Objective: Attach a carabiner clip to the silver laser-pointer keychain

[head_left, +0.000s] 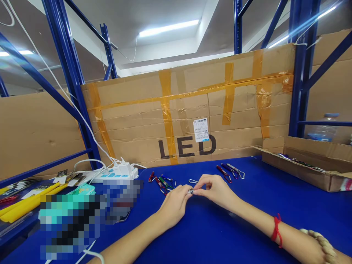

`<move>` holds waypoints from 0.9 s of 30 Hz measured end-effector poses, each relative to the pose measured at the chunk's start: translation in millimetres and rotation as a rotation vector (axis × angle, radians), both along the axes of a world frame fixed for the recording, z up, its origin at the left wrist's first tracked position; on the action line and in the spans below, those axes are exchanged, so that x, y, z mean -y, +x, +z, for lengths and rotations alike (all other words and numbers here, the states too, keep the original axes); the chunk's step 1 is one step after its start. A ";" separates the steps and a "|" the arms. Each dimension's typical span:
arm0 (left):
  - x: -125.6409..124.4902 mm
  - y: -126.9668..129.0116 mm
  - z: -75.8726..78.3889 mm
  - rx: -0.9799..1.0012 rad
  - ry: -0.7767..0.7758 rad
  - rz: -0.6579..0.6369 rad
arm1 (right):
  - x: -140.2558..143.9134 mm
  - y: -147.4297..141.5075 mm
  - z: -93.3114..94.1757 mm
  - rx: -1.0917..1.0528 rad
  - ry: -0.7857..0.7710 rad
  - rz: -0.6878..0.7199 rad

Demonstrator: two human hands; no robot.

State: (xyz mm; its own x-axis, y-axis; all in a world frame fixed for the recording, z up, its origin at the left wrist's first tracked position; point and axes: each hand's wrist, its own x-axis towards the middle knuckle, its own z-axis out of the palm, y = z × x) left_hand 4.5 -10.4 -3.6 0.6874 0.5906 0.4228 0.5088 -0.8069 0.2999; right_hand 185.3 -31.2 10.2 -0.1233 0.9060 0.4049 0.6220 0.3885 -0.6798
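While both hands pinch one small silver keychain light [190, 191] over the bench [247, 205], left hand [173, 205] & right hand [214, 190] fingers clenched on it, approx. 7 more wait nearby; some lie in box [308, 165].

place: warehouse packing bench
racking: blue steel uprights [68, 73] left of and beyond the fingers [189, 189]
backdrop: taped LED carton [187, 113] straight behind them
surface: blue worktop [247, 220] underneath
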 end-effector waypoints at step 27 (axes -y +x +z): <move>-0.9 -1.1 -0.3 -0.030 -0.045 -0.071 | 2.9 -3.4 -7.7 -0.013 -0.156 0.056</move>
State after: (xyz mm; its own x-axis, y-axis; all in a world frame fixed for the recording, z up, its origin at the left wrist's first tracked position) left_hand 3.4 -9.5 -3.9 0.7402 0.5575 0.3758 0.4597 -0.8276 0.3223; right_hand 182.0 -34.1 2.5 -0.1708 0.9499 0.2619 0.5933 0.3114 -0.7423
